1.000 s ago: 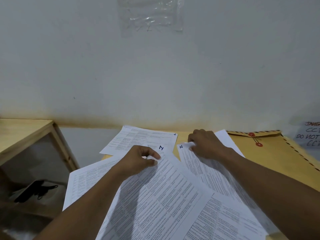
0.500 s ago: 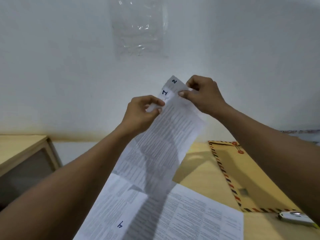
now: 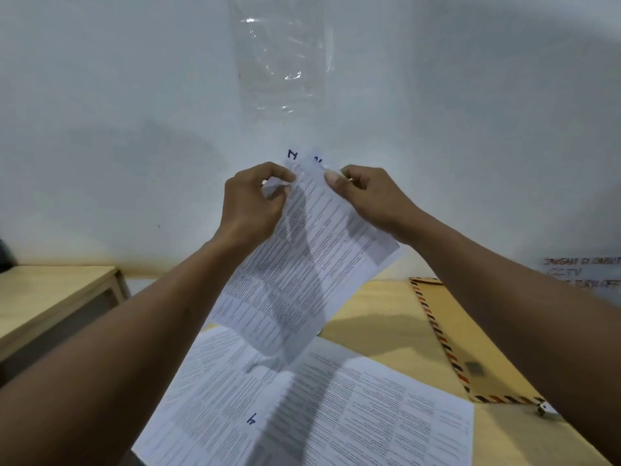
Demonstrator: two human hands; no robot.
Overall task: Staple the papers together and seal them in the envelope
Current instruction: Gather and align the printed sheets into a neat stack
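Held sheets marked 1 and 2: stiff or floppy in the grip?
Likely floppy: the held sheets hang and bow below the left hand and right hand. Probably light, since fingertip pinches carry them. They may slide apart; their top corners already sit offset.

A light wooden table [image 3: 379,317] fills the lower right of the frame. Printed sheets [image 3: 302,408], one marked 4, lie flat on it at lower centre. A brown envelope [image 3: 470,348] with a striped border lies at right, a small metal object [image 3: 541,409] by its near corner.
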